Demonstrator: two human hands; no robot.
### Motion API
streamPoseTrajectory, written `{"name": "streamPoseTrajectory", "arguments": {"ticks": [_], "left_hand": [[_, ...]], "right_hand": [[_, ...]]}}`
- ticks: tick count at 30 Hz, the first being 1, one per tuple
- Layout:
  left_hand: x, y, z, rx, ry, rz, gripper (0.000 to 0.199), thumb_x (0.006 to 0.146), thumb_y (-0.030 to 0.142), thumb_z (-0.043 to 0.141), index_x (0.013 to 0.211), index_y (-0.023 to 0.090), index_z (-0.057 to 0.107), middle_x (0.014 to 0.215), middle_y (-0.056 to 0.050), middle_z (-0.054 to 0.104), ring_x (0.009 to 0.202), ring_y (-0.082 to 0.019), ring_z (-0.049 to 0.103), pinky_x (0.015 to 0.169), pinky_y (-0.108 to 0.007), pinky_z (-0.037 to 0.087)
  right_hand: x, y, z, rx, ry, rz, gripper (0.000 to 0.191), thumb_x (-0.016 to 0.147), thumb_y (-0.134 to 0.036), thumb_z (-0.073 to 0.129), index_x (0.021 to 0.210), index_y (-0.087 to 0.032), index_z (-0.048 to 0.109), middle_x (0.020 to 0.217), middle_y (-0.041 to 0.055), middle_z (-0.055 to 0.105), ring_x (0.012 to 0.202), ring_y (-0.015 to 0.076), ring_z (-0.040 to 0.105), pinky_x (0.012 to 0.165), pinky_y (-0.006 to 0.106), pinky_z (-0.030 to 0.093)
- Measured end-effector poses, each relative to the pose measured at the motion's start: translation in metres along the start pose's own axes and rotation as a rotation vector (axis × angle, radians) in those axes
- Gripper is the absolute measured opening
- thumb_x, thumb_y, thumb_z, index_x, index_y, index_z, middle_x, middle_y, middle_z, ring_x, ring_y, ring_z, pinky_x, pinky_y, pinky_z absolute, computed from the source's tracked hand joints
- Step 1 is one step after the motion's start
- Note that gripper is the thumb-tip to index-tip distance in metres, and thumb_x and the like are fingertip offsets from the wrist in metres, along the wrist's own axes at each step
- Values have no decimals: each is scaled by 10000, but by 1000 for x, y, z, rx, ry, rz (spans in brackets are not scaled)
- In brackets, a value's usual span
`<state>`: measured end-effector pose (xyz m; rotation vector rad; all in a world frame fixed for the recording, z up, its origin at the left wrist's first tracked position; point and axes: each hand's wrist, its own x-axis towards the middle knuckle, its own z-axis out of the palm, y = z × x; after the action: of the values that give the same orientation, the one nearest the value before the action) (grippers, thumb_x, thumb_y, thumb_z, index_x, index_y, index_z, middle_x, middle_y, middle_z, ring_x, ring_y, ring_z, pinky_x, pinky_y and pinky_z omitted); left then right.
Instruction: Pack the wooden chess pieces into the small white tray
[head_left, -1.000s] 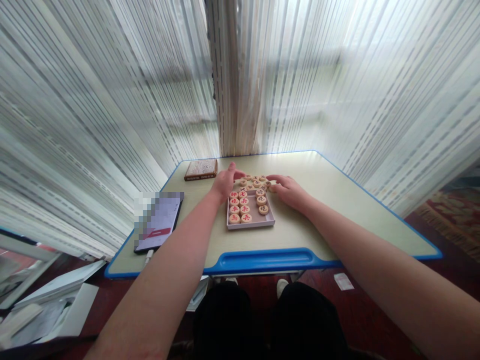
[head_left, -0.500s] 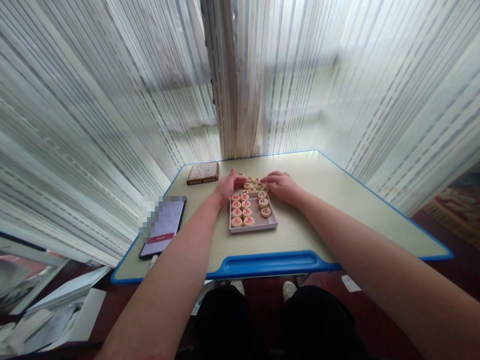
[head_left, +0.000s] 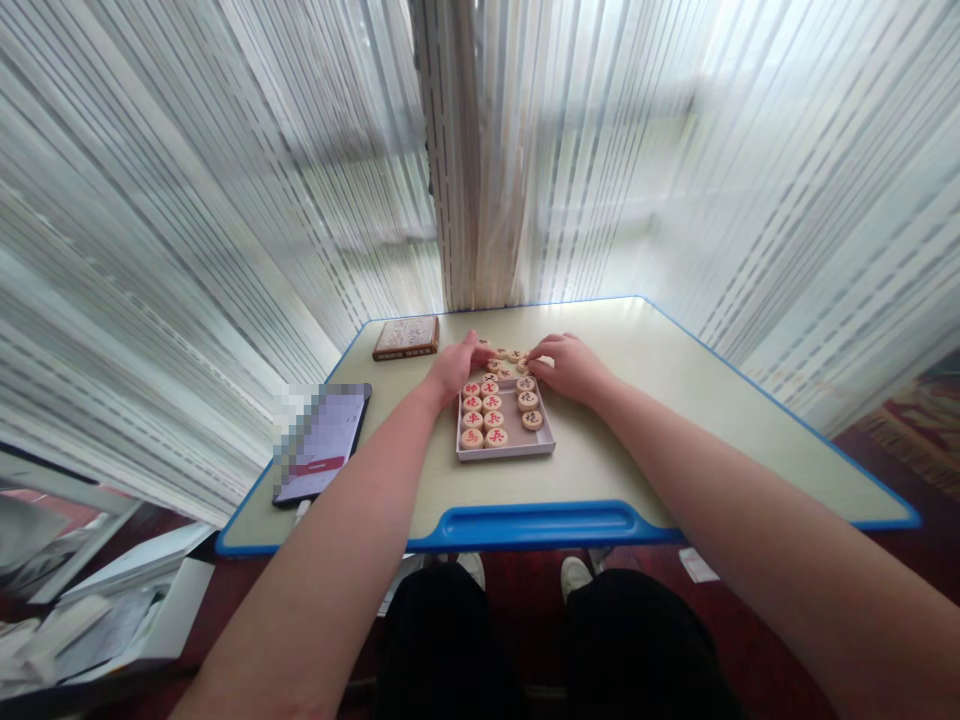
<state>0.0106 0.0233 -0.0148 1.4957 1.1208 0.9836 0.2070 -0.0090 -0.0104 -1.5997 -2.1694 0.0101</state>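
**Head view: both hands at the loose chess pieces beyond the tray**

The tray [head_left: 504, 449] is a shallow, pale rectangular box on the table [head_left: 675, 400]. Its long axis runs away from the person, toward the curtain [head_left: 480, 150]. The far end of the tray lies between the two hands.

Inside the tray, round wooden chess pieces [head_left: 484, 413] lie flat, marked faces up. Eight red-marked pieces form two columns of four on the left side. Three dark-marked pieces [head_left: 528, 400] form one column on the right side. The near right corner of the tray is bare.

A cluster of loose pieces [head_left: 508, 358] lies on the table just beyond the tray's far end. The count cannot be told; the hands cover part of it.

The left hand [head_left: 454, 366] rests at the left of the cluster, fingers held together and curved onto the pieces. The right hand [head_left: 571, 364] rests at the right of the cluster, fingers bent, tips touching the pieces. Whether either hand pinches a piece cannot be told.

One brown flat box [head_left: 406, 337] lies at the far left of the table. One phone [head_left: 324, 442] lies at the near left edge.
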Motion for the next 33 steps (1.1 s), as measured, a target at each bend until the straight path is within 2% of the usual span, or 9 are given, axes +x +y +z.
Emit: {"name": "streamPoseTrajectory", "arguments": {"ticks": [5, 9, 11, 13, 17, 23, 29, 31, 33], "left_hand": [[-2, 1, -4, 252, 96, 104, 616, 817, 660, 370, 766, 134, 686, 924, -117, 715, 828, -204, 633, 809, -341, 469], [-6, 5, -9, 480, 97, 38, 454, 688, 593, 607, 668, 143, 672, 724, -72, 687, 704, -193, 593, 690, -317, 443], [-7, 7, -12, 462, 105, -24, 412, 588, 549, 710, 654, 145, 669, 690, -58, 674, 678, -183, 582, 663, -307, 433], [-9, 8, -14, 370, 70, -57, 389, 545, 511, 750, 665, 147, 679, 713, -57, 681, 690, -174, 583, 668, -300, 434], [-16, 13, -15, 272, -75, -63, 337, 548, 454, 765, 699, 157, 717, 750, -62, 697, 764, -189, 603, 715, -309, 443], [-26, 21, -9, 256, -200, -54, 304, 602, 405, 748, 805, 180, 753, 853, -63, 721, 860, -212, 619, 773, -320, 453], [-25, 17, -2, 287, -159, -99, 268, 628, 386, 716, 782, 168, 742, 742, -37, 690, 735, -172, 587, 680, -295, 434], [-24, 17, -1, 275, -136, -107, 239, 639, 369, 700, 758, 164, 731, 723, -35, 677, 715, -164, 576, 658, -286, 427], [-23, 16, -1, 267, -102, -102, 214, 649, 353, 682, 738, 162, 716, 723, -38, 672, 717, -164, 573, 651, -282, 426]], "right_hand": [[1, -1, -1, 7, -61, -89, 290, 871, -285, 485, 982, -196, 738, 1055, 72, 690, 932, 204, 572, 923, 339, 383], [1, 2, -2, -77, -28, -43, 299, 868, -290, 476, 951, -173, 739, 1047, 98, 688, 949, 232, 561, 880, 349, 404], [0, 4, -4, -108, -8, 17, 305, 867, -305, 471, 934, -171, 737, 1017, 107, 693, 941, 245, 557, 838, 352, 424], [-1, 4, -5, -124, -5, 73, 305, 863, -332, 474, 909, -179, 734, 980, 107, 699, 930, 251, 557, 802, 351, 438], [0, 4, -6, -114, -18, 167, 297, 835, -400, 506, 884, -199, 720, 933, 91, 707, 909, 246, 565, 759, 341, 454], [2, 7, -4, -39, 5, 247, 267, 776, -337, 569, 977, -213, 694, 928, 53, 724, 935, 243, 585, 768, 336, 466], [-3, -10, -18, 111, 92, 240, 258, 771, -333, 573, 957, -199, 691, 956, 56, 721, 860, 202, 640, 751, 304, 475], [-7, -19, -26, 149, 66, 231, 214, 771, -318, 567, 879, -190, 701, 892, 63, 723, 810, 198, 653, 716, 294, 478], [-11, -27, -33, 202, -27, 261, 185, 765, -308, 575, 814, -177, 697, 810, 71, 720, 714, 189, 659, 650, 283, 484]]}}
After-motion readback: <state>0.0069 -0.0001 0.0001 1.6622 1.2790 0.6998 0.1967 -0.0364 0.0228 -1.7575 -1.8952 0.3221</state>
